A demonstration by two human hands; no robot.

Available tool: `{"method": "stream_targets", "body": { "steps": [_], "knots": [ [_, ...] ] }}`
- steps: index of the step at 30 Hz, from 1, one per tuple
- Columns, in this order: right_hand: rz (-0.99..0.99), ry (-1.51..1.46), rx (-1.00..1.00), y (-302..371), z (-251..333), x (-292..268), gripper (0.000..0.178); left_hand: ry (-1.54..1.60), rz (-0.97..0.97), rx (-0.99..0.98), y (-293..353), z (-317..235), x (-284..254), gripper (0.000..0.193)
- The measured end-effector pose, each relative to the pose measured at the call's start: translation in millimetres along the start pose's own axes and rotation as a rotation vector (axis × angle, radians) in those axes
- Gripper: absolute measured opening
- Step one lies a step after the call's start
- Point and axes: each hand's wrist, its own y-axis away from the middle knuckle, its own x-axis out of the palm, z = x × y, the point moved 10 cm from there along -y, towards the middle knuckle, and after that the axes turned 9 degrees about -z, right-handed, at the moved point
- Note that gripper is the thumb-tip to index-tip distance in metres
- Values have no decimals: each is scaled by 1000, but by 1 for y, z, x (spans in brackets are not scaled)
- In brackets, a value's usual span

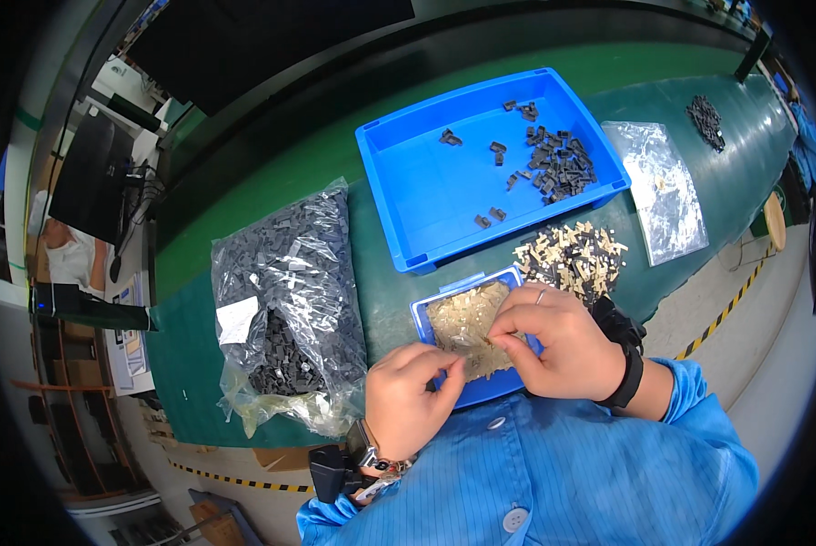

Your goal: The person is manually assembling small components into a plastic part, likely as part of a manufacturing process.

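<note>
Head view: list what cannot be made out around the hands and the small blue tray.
- Small blue tray: near edge hidden by both hands.
- Piece pinched between left hand and right hand: too small, covered by fingers.
- Clear bag of dark parts: single parts blurred by glare.

A clear bag of dark parts [285, 305] bearing a white label [236, 319]; an empty clear bag [660, 189] far right.

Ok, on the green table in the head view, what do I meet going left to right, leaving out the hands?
Clear bag of dark grey parts → small blue tray of beige parts → loose pile of beige and black parts → flat clear plastic bag → small heap of black parts.
</note>
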Motion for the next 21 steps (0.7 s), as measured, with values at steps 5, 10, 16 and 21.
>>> {"method": "stream_targets", "body": {
  "steps": [5, 10, 16, 21],
  "knots": [
    [86, 122, -310, 4, 27, 6, 12, 281, 38, -443, 15, 30, 2, 14],
    [106, 180, -472, 10, 42, 9, 12, 639, 315, -633, 23, 31, 29, 27],
    [102, 134, -428, 9, 38, 9, 13, 624, 275, -611, 25, 32, 28, 20],
    [2, -1, -193, 2, 22, 4, 13, 598, 198, -503, 23, 34, 20, 16]
  ]
}}
